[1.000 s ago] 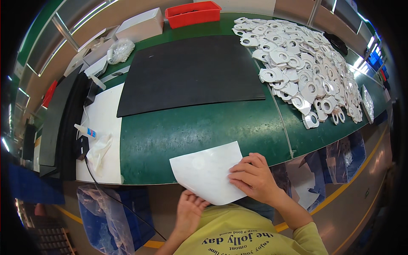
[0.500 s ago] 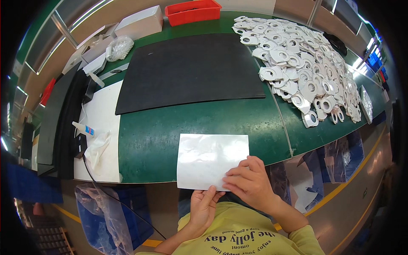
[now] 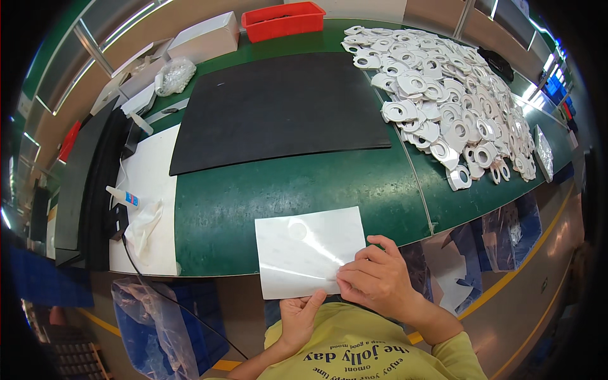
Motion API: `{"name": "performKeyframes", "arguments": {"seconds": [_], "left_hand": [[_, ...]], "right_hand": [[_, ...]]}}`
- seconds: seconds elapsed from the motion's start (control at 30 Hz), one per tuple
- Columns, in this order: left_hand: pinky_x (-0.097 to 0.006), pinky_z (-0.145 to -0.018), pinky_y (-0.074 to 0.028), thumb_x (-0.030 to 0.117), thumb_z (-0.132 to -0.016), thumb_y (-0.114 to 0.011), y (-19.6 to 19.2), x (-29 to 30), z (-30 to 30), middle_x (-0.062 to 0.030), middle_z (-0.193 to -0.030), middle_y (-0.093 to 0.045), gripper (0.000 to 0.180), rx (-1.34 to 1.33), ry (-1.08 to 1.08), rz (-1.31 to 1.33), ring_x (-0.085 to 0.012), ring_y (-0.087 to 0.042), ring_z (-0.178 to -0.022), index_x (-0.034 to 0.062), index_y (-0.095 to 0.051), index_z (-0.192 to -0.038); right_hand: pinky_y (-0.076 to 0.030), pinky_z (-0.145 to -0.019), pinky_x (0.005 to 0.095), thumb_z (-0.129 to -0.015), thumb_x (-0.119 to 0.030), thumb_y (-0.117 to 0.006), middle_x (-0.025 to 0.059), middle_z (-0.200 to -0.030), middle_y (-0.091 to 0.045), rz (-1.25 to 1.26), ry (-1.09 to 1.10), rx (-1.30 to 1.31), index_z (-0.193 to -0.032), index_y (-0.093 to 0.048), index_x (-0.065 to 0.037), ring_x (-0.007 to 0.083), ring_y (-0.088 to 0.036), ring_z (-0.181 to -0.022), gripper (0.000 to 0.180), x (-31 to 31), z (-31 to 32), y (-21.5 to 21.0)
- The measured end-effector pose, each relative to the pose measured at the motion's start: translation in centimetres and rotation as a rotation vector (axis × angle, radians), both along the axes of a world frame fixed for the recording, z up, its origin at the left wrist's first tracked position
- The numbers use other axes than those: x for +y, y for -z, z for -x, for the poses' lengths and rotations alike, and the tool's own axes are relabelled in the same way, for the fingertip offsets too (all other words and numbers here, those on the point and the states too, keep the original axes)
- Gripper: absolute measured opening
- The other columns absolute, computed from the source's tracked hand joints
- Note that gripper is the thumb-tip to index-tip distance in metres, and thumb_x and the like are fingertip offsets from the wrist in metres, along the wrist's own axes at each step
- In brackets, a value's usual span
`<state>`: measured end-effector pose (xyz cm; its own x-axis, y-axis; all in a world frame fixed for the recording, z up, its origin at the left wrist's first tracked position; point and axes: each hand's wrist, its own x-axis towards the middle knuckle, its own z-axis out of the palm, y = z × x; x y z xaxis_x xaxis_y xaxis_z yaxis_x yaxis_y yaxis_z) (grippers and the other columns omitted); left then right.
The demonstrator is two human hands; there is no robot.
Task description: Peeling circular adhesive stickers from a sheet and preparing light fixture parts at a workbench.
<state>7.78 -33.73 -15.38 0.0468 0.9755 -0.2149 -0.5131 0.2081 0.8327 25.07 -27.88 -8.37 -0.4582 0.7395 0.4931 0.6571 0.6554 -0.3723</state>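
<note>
A glossy white sheet point(image 3: 310, 247) is held up at the near edge of the green table point(image 3: 285, 183), light glaring across it. My left hand point(image 3: 301, 318) grips its lower edge, thumb in front and the other fingers hidden behind. My right hand point(image 3: 373, 275) is at the sheet's lower right corner, thumb and fingertips pinched together on the sheet's face. Whether those fingertips hold a fine edge or film is too small to tell. Beyond the sheet lies a flat black mat point(image 3: 285, 104).
Many white ring-shaped plastic parts point(image 3: 453, 120) are heaped at the right. A red bin point(image 3: 283, 22) and a white box point(image 3: 204, 39) stand at the back. On the left are a small glue bottle point(image 3: 123, 196), a white cloth point(image 3: 147, 231) and a black cable point(image 3: 152, 285). Bag-lined blue bins point(image 3: 190, 304) stand below.
The sheet has come slightly nearer and left, tilting so its right side sits higher and the glare forms streaks. Both hands keep their places on it, the right shifting slightly.
</note>
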Motion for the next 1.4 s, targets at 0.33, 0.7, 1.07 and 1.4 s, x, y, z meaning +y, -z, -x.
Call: {"name": "performKeyframes", "arguments": {"seconds": [0.33, 0.7, 1.07, 1.4], "left_hand": [[-0.041, -0.107, -0.034, 0.023, -0.090, -0.061, 1.1, -0.3, 1.5, -0.0095, -0.142, -0.037, 0.067, -0.606, 0.053, 0.075, -0.0239, -0.040, -0.130, 0.0070, -0.023, -0.143], [-0.046, -0.109, -0.031, 0.017, -0.098, -0.044, -2.0, 0.0, 2.2, -0.0123, -0.142, -0.037, 0.052, -0.484, 0.088, 0.244, -0.0277, -0.037, -0.131, 0.0082, -0.022, -0.145], [-0.042, -0.106, -0.032, 0.013, -0.095, -0.045, -3.1, 0.8, 3.5, -0.0142, -0.138, -0.041, 0.051, -0.165, 0.311, -0.153, -0.0266, -0.040, -0.128, 0.0013, -0.027, -0.142], [-0.047, -0.109, -0.030, 0.011, -0.095, -0.046, -7.1, 2.8, 8.7, -0.0178, -0.143, -0.038, 0.052, 0.416, -0.469, -0.449, -0.0322, -0.038, -0.131, -0.0031, -0.029, -0.142]], "right_hand": [[-0.045, -0.089, 0.0381, -0.076, -0.013, -0.073, 0.0133, -0.115, -0.061, 0.445, -0.176, 0.240, -0.095, -0.065, -0.003, 0.0293, -0.055, -0.104, 0.023, 3.6, -0.4, -1.3], [-0.043, -0.095, 0.0394, -0.071, -0.037, -0.077, 0.0131, -0.129, -0.053, 0.547, -0.313, 0.089, -0.115, -0.062, -0.004, 0.0319, -0.048, -0.116, 0.057, 2.2, -0.1, -1.9], [-0.044, -0.094, 0.0368, -0.066, -0.027, -0.082, 0.0108, -0.128, -0.056, 0.603, -0.449, 0.292, -0.124, -0.058, -0.004, 0.0287, -0.052, -0.113, 0.067, 2.5, -1.8, -3.8], [-0.044, -0.088, 0.0306, -0.080, -0.053, -0.066, 0.0096, -0.133, -0.048, 0.479, -0.141, 1.130, -0.132, -0.050, 0.000, 0.0154, -0.049, -0.105, 0.076, 5.0, -6.0, -3.1]]}}
